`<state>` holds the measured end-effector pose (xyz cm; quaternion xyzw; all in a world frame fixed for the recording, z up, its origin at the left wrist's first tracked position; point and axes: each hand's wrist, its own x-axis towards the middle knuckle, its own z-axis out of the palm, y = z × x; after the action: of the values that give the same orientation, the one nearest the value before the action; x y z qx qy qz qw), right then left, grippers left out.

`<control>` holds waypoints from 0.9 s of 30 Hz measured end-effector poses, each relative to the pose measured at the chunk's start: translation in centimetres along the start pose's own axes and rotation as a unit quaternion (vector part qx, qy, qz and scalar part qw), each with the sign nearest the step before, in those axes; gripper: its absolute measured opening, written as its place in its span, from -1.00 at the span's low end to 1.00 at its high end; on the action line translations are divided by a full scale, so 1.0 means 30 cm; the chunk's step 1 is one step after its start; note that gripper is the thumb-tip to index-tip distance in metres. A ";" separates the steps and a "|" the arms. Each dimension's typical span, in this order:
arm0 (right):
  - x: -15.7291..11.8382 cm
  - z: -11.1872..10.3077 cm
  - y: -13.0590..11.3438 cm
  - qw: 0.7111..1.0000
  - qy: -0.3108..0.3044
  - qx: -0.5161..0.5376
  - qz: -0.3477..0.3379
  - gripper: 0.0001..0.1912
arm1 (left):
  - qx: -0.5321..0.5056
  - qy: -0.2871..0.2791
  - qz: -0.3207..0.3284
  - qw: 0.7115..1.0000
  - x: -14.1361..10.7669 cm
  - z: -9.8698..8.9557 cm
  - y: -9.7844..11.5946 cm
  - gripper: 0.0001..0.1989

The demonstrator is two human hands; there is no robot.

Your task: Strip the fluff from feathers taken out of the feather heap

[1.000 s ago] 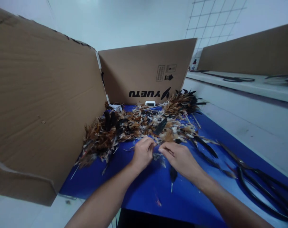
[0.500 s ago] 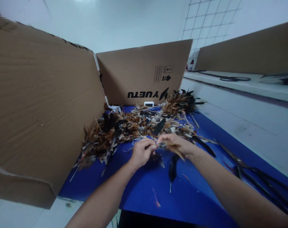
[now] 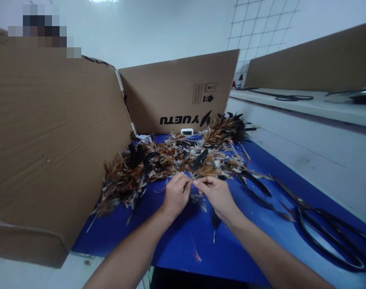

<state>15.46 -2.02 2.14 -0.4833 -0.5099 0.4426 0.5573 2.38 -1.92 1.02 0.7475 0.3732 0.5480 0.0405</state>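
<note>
Left hand [image 3: 176,196] and right hand [image 3: 219,196] nearly touch at the fingertips, just near of the feather pile [image 3: 167,159]; thumbs and fingers on both pinched almost closed, can't tell what's between, maybe a feather bit, apparently brought together for fine control. Pile spans the far part of the blue tabletop [image 3: 170,251], probably for easy reach. Left cardboard panel [image 3: 56,136] and far cardboard panel [image 3: 167,92] likely fence in loose feathers. Scissors [image 3: 302,202] lie right, handles near, presumably handy.

Dim bluish light leaves soft detail, with glare topping the pale wall [image 3: 158,32].
</note>
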 end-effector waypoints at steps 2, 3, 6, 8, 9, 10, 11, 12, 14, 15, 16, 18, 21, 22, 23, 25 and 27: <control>-0.002 0.010 0.002 1.000 0.011 0.023 -0.003 -0.79 | 0.025 -0.002 0.020 0.999 -0.005 0.003 -0.004 -0.83; -0.002 0.014 0.003 0.999 0.014 0.032 -0.005 -0.79 | 0.038 -0.004 0.029 0.999 -0.007 0.005 -0.007 -0.83; 0.001 0.020 0.011 0.999 0.023 0.046 -0.012 -0.80 | 0.078 -0.019 0.051 0.995 -0.016 0.008 -0.018 -0.82; 0.006 0.021 0.019 0.999 0.032 0.042 -0.015 -0.81 | 0.105 -0.034 0.061 0.992 -0.023 0.011 -0.025 -0.81; 0.009 0.021 0.024 0.999 0.036 0.036 -0.018 -0.81 | 0.116 -0.042 0.066 0.990 -0.026 0.012 -0.027 -0.81; 0.012 0.021 0.029 0.998 0.041 0.029 -0.024 -0.82 | 0.124 -0.051 0.070 0.989 -0.029 0.013 -0.029 -0.81; 0.015 0.019 0.033 0.998 0.044 0.023 -0.030 -0.82 | 0.126 -0.060 0.073 0.988 -0.030 0.014 -0.029 -0.80; 0.017 0.017 0.036 0.998 0.047 0.018 -0.035 -0.83 | 0.122 -0.067 0.073 0.988 -0.031 0.014 -0.026 -0.81; 0.023 0.010 0.037 0.998 0.043 0.017 -0.039 -0.84 | 0.090 -0.069 0.062 0.992 -0.028 0.011 -0.016 -0.84; 0.026 0.005 0.037 0.998 0.038 0.020 -0.036 -0.84 | 0.066 -0.064 0.048 0.995 -0.025 0.009 -0.009 -0.86; 0.028 -0.001 0.035 0.999 0.033 0.025 -0.032 -0.85 | 0.038 -0.057 0.028 0.997 -0.020 0.007 -0.001 -0.87; 0.034 -0.015 0.031 0.999 0.021 0.035 -0.025 -0.86 | -0.021 -0.052 -0.032 0.998 -0.010 0.001 0.013 -0.88; 0.041 -0.033 0.027 0.998 0.006 0.054 -0.016 -0.88 | -0.141 -0.061 -0.163 0.974 0.002 -0.001 0.021 -0.81; 0.044 -0.037 0.026 0.998 0.002 0.063 -0.011 -0.88 | -0.191 -0.061 -0.213 0.956 0.004 0.001 0.019 -0.81; 0.045 -0.041 0.025 0.997 -0.002 0.075 -0.007 -0.87 | -0.241 -0.058 -0.260 0.933 0.005 0.004 0.016 -0.81; 0.048 -0.046 0.024 0.995 -0.008 0.096 0.001 -0.86 | -0.324 -0.040 -0.332 0.885 0.006 0.011 0.009 -0.81; 0.048 -0.048 0.024 0.994 -0.013 0.107 0.005 -0.85 | -0.380 -0.026 -0.372 0.847 0.006 0.017 0.005 -0.77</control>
<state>17.02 -0.61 1.60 -0.4178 -0.4644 0.5035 0.5969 2.92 -1.75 1.03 0.4931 0.3844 0.5710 0.5320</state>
